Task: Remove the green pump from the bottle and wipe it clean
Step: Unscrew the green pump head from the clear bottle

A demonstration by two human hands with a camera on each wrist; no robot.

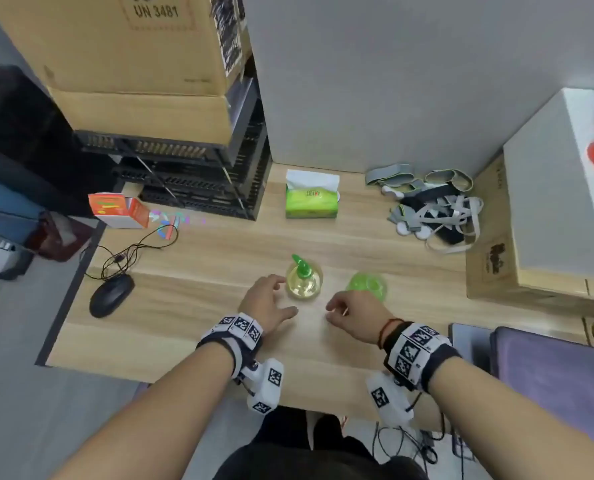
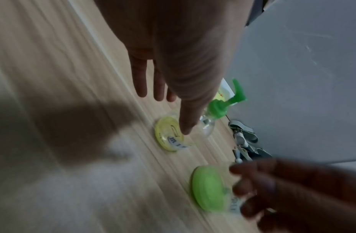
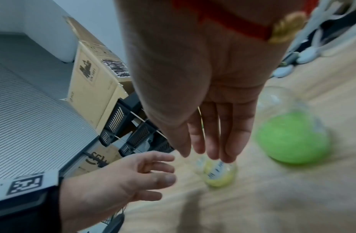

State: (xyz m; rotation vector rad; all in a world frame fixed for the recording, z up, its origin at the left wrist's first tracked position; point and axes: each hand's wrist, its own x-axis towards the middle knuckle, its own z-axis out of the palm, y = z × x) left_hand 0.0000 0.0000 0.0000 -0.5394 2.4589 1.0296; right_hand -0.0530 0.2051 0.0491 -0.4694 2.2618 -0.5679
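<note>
The left hand (image 1: pixel 266 301) hovers just left of the bottle (image 1: pixel 304 281), fingers spread and relaxed, gripping nothing. The right hand (image 1: pixel 352 311), on the bottle's other side and a little nearer the person, hangs loosely curled and also empty. The bottle stands upright on the counter (image 1: pixel 219 258) between them, yellowish liquid inside, with the green pump (image 1: pixel 300 266) still seated on its neck. A second, green-filled bottle (image 1: pixel 368 285) stands just right of it; the tissue pack (image 1: pixel 312 199) lies beyond it, near the wall. Nothing looks done yet: unscrewing and wiping both remain.
</note>
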